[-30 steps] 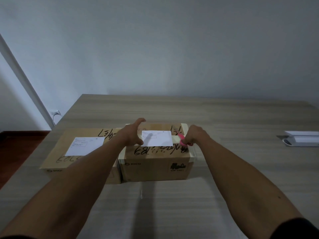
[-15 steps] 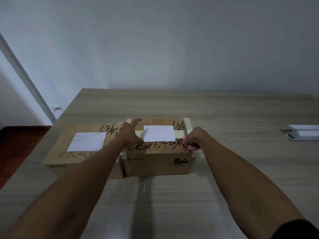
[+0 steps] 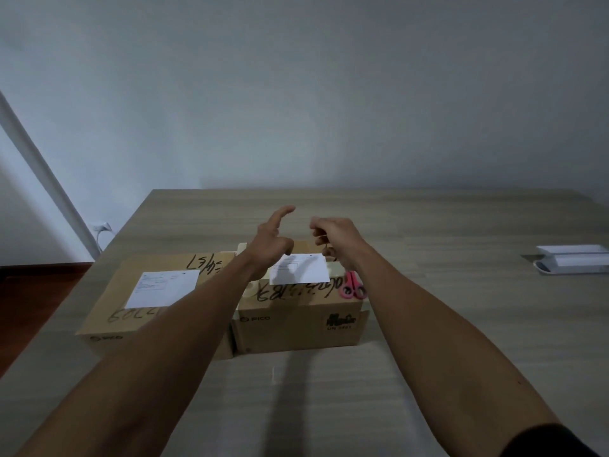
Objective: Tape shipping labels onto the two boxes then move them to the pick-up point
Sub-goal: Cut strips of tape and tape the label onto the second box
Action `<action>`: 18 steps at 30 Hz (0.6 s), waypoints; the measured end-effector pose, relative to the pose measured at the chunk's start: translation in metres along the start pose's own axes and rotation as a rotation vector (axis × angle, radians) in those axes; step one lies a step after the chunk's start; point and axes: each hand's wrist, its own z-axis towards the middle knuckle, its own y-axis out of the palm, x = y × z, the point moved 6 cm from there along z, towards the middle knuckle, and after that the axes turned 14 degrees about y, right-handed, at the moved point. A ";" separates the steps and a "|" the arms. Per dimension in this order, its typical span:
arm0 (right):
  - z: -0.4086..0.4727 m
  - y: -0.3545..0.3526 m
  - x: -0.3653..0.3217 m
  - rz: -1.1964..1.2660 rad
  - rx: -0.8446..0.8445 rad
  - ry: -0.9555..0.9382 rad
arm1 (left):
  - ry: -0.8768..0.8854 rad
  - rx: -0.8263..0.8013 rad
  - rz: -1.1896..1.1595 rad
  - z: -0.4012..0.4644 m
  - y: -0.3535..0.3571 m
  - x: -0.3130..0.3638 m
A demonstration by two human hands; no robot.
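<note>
Both hands are hovering above the right box (image 3: 298, 319), close together but apart. The left hand (image 3: 272, 247) is spreading its fingers loosely, holding nothing. The right hand (image 3: 334, 237) is curling its fingers — whether they are pinching a strip of tape, I cannot tell. A label (image 3: 300, 273) is lying on the box under the hands, pink scissors (image 3: 352, 286) just below the right wrist. The left box (image 3: 108, 319), bearing its own label (image 3: 163, 288), is sitting beside the left forearm.

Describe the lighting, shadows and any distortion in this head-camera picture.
Head view: dim, cool, even light; a dark shadow band runs down the table in front of the right box; wide-angle bending curves the wall's white strip; handwriting on the left box and labels is too soft to read.
</note>
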 end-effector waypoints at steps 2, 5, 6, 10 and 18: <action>-0.004 0.005 -0.002 0.051 -0.029 0.010 | -0.002 0.003 -0.021 -0.001 0.006 0.004; -0.002 0.009 0.001 0.099 -0.055 0.023 | -0.009 -0.002 -0.043 -0.003 0.014 0.010; -0.001 0.010 0.002 0.112 -0.063 0.028 | -0.010 -0.004 -0.050 -0.004 0.016 0.011; 0.003 0.010 0.005 0.166 -0.062 0.026 | -0.016 -0.005 -0.079 -0.006 0.020 0.015; 0.006 0.008 0.003 0.149 -0.047 0.007 | -0.005 0.017 -0.074 -0.005 0.022 0.017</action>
